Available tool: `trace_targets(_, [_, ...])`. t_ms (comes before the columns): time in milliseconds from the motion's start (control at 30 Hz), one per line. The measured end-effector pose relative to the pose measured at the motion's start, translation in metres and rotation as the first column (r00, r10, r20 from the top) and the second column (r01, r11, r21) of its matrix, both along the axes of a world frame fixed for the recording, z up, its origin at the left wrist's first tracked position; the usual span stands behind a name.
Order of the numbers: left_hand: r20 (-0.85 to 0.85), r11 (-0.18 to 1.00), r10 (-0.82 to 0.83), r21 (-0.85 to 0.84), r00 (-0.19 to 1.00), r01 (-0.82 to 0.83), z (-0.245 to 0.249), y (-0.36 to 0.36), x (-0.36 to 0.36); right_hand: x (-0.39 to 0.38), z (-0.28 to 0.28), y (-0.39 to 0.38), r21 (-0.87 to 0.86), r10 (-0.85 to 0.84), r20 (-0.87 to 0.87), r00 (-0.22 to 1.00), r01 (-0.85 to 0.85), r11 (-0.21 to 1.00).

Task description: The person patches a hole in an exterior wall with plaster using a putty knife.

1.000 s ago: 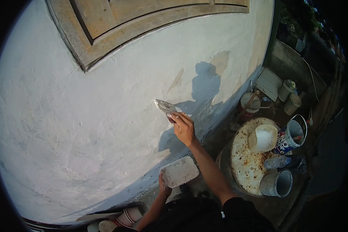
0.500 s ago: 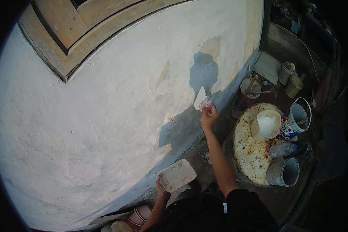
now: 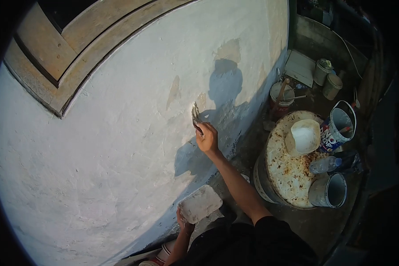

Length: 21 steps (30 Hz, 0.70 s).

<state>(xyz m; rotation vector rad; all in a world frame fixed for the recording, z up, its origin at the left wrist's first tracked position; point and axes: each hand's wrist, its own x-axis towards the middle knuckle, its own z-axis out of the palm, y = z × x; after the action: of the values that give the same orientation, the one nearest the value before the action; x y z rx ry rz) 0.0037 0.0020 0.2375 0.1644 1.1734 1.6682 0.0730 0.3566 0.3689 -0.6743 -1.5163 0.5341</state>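
My right hand point(image 3: 207, 137) is closed round a putty knife point(image 3: 195, 114), whose blade is turned edge-on to me close to the whitish wall point(image 3: 119, 146). Whether the blade touches the wall I cannot tell. Low in the view, my left hand point(image 3: 184, 220) grips the end of a shallow rectangular tray point(image 3: 201, 204) smeared with pale material. A bare tan patch point(image 3: 173, 92) shows on the wall above and left of the knife, and my shadow falls beside it.
A rusty drum point(image 3: 281, 177) stands at the right, bearing a white bowl point(image 3: 305, 136), a plastic bottle point(image 3: 325, 165), a handled bucket point(image 3: 341, 124) and a grey bucket point(image 3: 328, 191). Behind it is a tool-filled bucket point(image 3: 282, 94). A wooden window frame point(image 3: 82, 53) is at upper left.
My right hand has moved left along the wall with the putty knife, and the blade has turned from face-on to edge-on. My left hand still holds the tray. The view has shifted slightly.
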Motion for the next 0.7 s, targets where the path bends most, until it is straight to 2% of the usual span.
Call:
trace_targets(67, [0.009, 1.0, -0.028, -0.005, 1.0, 0.028, 0.008, 0.013, 0.003, 0.012, -0.004, -0.001, -0.041, 0.02, -0.076, 0.997, -0.024, 0.999])
trace_targets(100, [-0.015, 0.999, -0.046, -0.001, 0.999, 0.046, 0.009, 0.016, 0.004, 0.025, -0.008, 0.005, -0.149, 0.001, -0.049, 0.999, -0.008, 0.989])
trace_targets(167, [-0.065, 0.997, -0.073, 0.014, 0.995, 0.075, 0.01, 0.025, 0.005, 0.046, 0.0, 0.024, -0.278, -0.133, -0.105, 0.986, 0.099, 0.956])
trace_targets(233, [0.07, 0.999, -0.052, -0.01, 0.996, 0.053, 0.006, 0.029, 0.004, 0.057, 0.0, 0.065, -0.354, -0.249, -0.152, 0.956, 0.182, 0.917])
trace_targets(267, [0.134, 0.999, -0.038, -0.022, 0.99, 0.041, 0.005, 0.031, 0.002, 0.061, 0.005, 0.083, -0.333, -0.241, -0.148, 0.959, 0.181, 0.925])
trace_targets(333, [0.08, 0.998, -0.048, -0.035, 0.996, 0.051, 0.011, 0.028, 0.003, 0.064, 0.009, 0.106, -0.292, -0.229, -0.141, 0.963, 0.181, 0.939])
trace_targets(433, [0.061, 0.998, -0.05, -0.026, 0.997, 0.052, 0.017, 0.029, 0.004, 0.049, 0.003, 0.103, -0.272, -0.07, -0.106, 0.992, 0.039, 0.961])
trace_targets(567, [0.059, 0.999, -0.033, -0.038, 0.998, 0.035, -0.001, 0.026, -0.001, 0.018, -0.003, 0.051, -0.156, 0.035, -0.086, 0.996, -0.048, 0.987])
trace_targets(700, [0.103, 0.998, 0.007, -0.063, 0.995, 0.0, 0.014, 0.035, 0.006, -0.003, 0.015, -0.011, 0.015, 0.176, -0.126, 0.976, -0.176, 0.984])
